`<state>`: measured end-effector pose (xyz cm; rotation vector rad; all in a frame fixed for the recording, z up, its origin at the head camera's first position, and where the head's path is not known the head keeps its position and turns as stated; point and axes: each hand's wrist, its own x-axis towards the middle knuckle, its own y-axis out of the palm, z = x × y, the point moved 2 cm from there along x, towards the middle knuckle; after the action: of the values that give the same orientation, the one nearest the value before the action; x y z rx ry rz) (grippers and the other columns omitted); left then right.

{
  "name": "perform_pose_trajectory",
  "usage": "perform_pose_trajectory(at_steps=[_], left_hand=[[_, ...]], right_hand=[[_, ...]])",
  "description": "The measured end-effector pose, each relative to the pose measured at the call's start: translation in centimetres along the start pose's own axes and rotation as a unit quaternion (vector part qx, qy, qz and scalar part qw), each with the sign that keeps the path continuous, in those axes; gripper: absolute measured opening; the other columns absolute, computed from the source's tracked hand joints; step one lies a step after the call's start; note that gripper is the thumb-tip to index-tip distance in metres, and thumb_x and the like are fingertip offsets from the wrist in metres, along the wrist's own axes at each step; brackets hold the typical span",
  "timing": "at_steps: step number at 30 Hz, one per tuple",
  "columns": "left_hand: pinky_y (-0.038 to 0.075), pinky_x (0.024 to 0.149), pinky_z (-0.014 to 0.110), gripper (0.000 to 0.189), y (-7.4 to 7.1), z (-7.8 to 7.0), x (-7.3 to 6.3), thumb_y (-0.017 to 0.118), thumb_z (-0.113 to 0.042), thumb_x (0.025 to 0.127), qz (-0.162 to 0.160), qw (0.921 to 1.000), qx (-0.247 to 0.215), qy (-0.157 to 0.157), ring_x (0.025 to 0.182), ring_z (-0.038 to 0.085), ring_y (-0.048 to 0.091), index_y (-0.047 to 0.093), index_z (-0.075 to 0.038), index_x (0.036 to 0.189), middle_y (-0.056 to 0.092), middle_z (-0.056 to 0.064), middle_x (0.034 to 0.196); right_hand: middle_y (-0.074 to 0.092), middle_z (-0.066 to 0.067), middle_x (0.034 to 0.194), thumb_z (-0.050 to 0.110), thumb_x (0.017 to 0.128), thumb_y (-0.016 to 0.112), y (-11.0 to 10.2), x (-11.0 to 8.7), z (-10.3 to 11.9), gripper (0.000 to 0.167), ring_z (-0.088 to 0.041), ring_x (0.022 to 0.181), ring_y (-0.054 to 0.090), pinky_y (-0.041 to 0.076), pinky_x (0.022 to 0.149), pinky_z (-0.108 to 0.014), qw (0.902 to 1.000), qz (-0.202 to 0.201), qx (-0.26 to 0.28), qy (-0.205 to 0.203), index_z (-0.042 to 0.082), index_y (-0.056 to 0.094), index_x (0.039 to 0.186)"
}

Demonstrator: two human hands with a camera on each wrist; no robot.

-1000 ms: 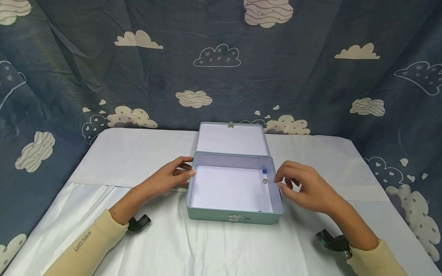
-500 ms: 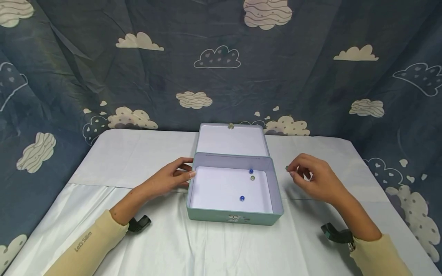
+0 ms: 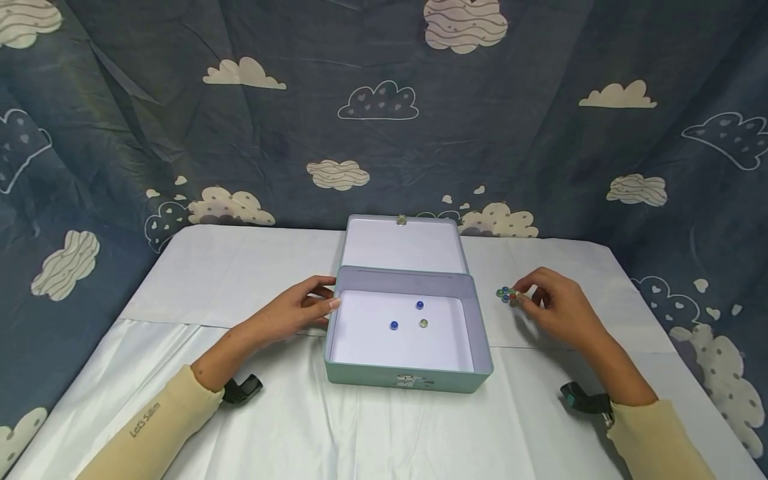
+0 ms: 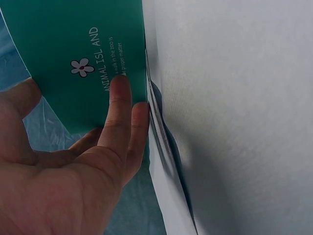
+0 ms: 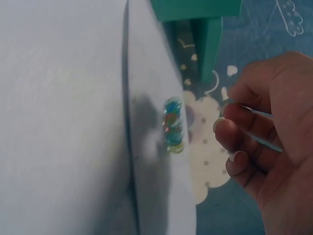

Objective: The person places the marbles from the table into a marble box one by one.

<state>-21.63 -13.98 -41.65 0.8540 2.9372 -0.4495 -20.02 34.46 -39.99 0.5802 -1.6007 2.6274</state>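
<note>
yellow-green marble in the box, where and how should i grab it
Probably pinch the yellow-green marble across opposite sides, coming down from above. The box is walled all round but open on top, its lid folded back. The marble is small and round, so a one-sided touch could roll it.

marbles [image 5: 172, 125] blurred in wrist view, left sleeve [image 3: 153, 427] cropped

Soft, even light in the head view; faint shadow on the cloth [image 3: 432, 433] under the right hand [image 3: 557, 310]; wrist views dimmer, bluish; diffuse shade beside the left hand [image 4: 93, 166]; marbles [image 5: 172, 126] blurred near the right hand.
</note>
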Motion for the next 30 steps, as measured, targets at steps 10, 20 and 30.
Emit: perform_pose_trajectory(at_steps=[10, 20, 30], left_hand=[[0.062, 0.101, 0.04, 0.07, 0.0, 0.1, 0.0, 0.066, -0.033, 0.108, 0.002, 1.0, 0.003, 0.006, 0.134, 0.037, 0.059, 0.034, 0.0, 0.162, 0.049, 0.025, 0.149], [0.062, 0.102, 0.041, 0.069, 0.0, 0.2, 0.0, 0.065, -0.032, 0.109, 0.001, 1.0, 0.004, 0.008, 0.135, 0.037, 0.059, 0.035, 0.0, 0.161, 0.049, 0.025, 0.149], [0.062, 0.1, 0.04, 0.068, 0.0, 0.2, 0.1, 0.065, -0.033, 0.108, -0.001, 1.0, 0.007, 0.005, 0.133, 0.037, 0.06, 0.036, -0.001, 0.161, 0.05, 0.024, 0.147]], right_hand=[[0.068, -0.007, 0.099, -0.001, 0.09, 0.075, 0.8, -0.2, -2.1, 0.016, -0.023, 0.078, 0.058, 0.048, 0.06, -0.026, 0.9994, 0.023, -0.023, 0.015, 0.005, 0.078, 0.103], [0.069, -0.009, 0.101, 0.001, 0.089, 0.077, 1.5, -0.4, -3.6, 0.02, -0.021, 0.08, 0.058, 0.052, 0.064, -0.027, 0.9975, 0.056, -0.023, 0.035, 0.003, 0.077, 0.109], [0.072, -0.008, 0.096, -0.001, 0.087, 0.075, 1.5, -0.4, -3.7, 0.016, -0.02, 0.079, 0.06, 0.052, 0.064, -0.03, 0.9972, 0.063, -0.015, 0.036, 0.004, 0.075, 0.103]])
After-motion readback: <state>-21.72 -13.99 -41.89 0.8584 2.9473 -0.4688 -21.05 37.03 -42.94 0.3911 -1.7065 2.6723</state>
